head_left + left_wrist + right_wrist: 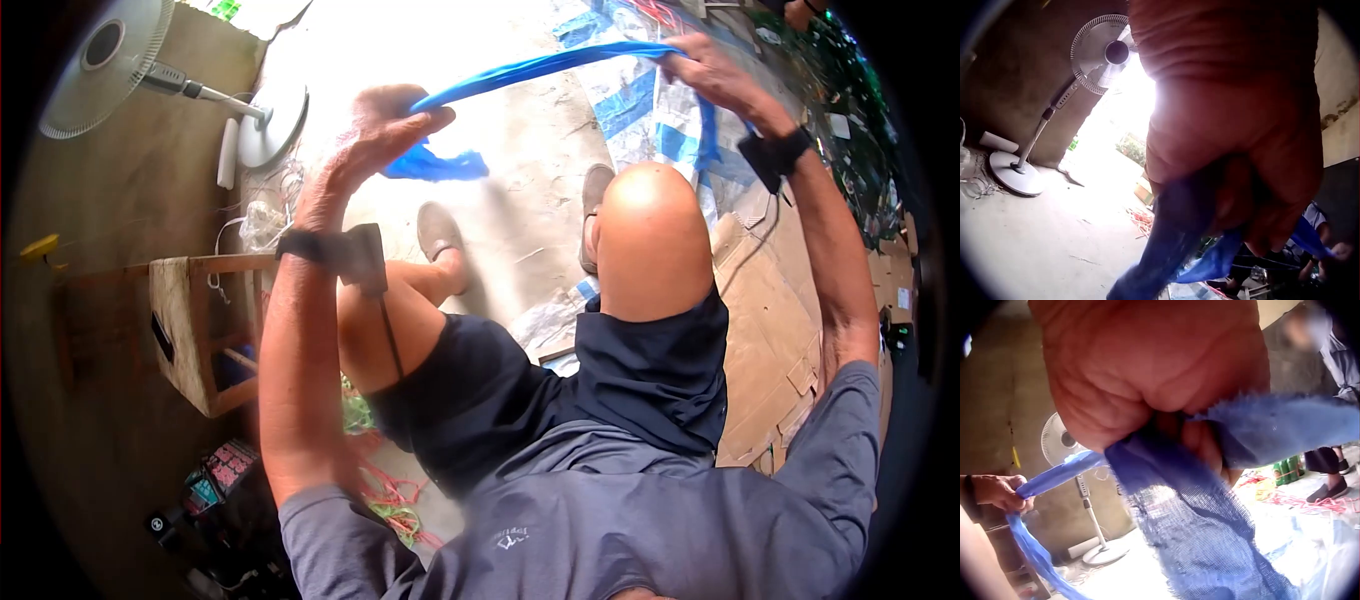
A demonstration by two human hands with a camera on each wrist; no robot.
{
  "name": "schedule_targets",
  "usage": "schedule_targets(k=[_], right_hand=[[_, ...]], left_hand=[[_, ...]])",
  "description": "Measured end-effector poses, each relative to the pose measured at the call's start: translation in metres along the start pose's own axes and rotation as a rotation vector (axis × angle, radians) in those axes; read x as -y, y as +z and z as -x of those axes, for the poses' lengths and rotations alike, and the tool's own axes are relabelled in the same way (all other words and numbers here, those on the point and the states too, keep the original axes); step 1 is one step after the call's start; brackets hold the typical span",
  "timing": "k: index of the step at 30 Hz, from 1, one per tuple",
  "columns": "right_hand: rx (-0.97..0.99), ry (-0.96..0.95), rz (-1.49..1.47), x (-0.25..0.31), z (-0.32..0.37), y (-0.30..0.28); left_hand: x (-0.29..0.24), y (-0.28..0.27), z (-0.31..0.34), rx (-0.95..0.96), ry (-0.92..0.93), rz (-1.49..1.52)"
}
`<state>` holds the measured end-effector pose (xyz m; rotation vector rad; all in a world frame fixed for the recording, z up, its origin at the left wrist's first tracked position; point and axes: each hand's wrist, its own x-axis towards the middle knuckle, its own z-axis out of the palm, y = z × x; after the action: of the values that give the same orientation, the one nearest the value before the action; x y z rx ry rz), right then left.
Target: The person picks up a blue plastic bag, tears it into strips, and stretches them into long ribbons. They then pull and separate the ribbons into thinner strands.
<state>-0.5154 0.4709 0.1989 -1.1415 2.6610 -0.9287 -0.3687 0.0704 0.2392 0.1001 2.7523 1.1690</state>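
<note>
A long strip of blue woven plastic (545,65) is stretched between my two raised hands. My left hand (385,125) grips one part of it, and a loose blue tail hangs below that fist. In the left wrist view the blue strip (1172,231) comes out from under curled fingers, which lie partly in shadow. My right hand (715,75) grips the other part. Seen from the right wrist, the strip (1197,531) passes through the curled fingers and hangs down wide, with a frayed edge and a mesh-like weave.
A standing fan (110,50) is at the left by the wall, above a wooden frame (185,335). Blue-and-white sheeting (640,110) and flattened cardboard (765,340) cover floor on the right. Another person (1338,356) stands near green bundles (1288,469) and red strands.
</note>
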Motion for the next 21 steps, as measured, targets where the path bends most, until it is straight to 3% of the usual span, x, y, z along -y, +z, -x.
schedule_targets(k=[4, 7, 13, 15, 16, 19, 21], right_hand=[[-0.011, 0.152, 0.065, -0.035, 0.032, -0.033], [-0.138, 0.322, 0.035, -0.052, 0.057, -0.050], [-0.223, 0.587, 0.012, -0.128, 0.112, -0.073], [-0.373, 0.669, -0.062, -0.158, 0.135, -0.075], [-0.430, 0.731, -0.065, -0.164, 0.144, -0.077], [-0.456, 0.813, -0.108, -0.242, 0.183, -0.087], [-0.427, 0.865, -0.099, -0.249, 0.198, -0.085]], left_hand=[[-0.012, -0.017, 0.011, 0.038, -0.069, -0.114], [0.002, -0.035, 0.018, 0.031, -0.133, -0.311], [0.032, -0.063, 0.044, -0.040, -0.255, -0.249], [0.039, -0.075, 0.053, -0.046, -0.364, -0.188], [0.053, -0.082, 0.058, -0.067, -0.311, -0.193], [0.054, -0.102, 0.080, -0.119, -0.455, -0.160], [0.070, -0.108, 0.090, -0.134, -0.428, -0.115]])
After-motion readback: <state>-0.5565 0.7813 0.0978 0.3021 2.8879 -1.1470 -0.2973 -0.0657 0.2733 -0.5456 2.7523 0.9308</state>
